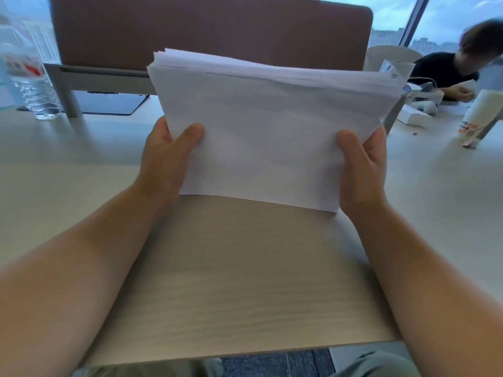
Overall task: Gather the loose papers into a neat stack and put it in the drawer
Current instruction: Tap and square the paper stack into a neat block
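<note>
At the centre of the frame, a stack of papers (261, 137) stands nearly upright above the desk (245, 268), its bottom edge low over the wood; whether it touches cannot be told. The left hand (166, 161) grips the stack's left side, thumb pressed on the front sheet and fingers hidden behind. The right hand (362, 170) grips the right side the same way.

Along the top edge, the sheets are not flush: several corners fan out at the upper left, and the far right corner sags. If the grip loosens while the stack is squared, I judge the back sheets could slide out or spill sideways. A squeeze that is too hard could bow the pile and crease the front sheet. No drawer shows in this view, so the stack would have to travel out of frame, and sheets may shift on the way.

Behind the papers stands a brown divider panel (212, 31). A water bottle (27, 72) stands at the upper left and a dark pad (109, 103) lies under the panel. At the upper right sits another person (460, 63), with a white cup (481, 112) and small boxes nearby. None of these blocks the hands.
</note>
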Motion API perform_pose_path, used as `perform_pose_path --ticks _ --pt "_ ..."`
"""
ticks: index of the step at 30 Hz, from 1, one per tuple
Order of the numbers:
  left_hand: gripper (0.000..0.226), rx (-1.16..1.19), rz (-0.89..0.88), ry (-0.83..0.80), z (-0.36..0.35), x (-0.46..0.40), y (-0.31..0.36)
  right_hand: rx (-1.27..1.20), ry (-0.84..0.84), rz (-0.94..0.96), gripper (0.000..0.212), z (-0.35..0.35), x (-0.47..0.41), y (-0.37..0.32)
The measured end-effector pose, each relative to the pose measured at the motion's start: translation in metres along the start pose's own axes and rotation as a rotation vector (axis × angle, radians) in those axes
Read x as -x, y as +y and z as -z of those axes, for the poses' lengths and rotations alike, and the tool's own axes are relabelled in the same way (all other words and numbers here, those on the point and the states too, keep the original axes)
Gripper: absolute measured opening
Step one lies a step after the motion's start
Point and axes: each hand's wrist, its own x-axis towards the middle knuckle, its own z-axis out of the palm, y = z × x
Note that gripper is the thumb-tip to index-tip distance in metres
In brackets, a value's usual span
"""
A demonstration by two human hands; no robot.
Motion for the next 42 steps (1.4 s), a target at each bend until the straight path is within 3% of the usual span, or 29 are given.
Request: perform_pose_path --ticks 10,19,24,30,37,42 --pt "0.015 0.047 -0.056 0.027 -0.003 0.001 0.005 0.084 0.041 0.056 0.025 -0.003 0.001 -0.007" --pt "0.013 0.148 0.008 0.064 0.001 0.0 0.011 -0.024 -0.003 0.0 0.016 0.001 -0.001 -0.003" --pt "0.028 -0.039 -0.054 0.063 -0.001 0.002 0.007 -0.052 -0.017 -0.045 0.025 -0.002 0.002 0.001" --pt "0.027 -0.118 -0.134 0.085 -0.001 0.003 0.005 0.206 0.006 0.023 0.028 -0.003 0.003 0.0" --pt "0.016 0.058 -0.078 0.09 -0.002 -0.001 0.014 0.123 -0.036 0.117 0.026 -0.003 0.002 -0.003" --pt "0.015 0.136 -0.006 0.077 0.0 -0.001 0.014 0.011 0.005 -0.015 0.019 0.0 -0.003 -0.001"
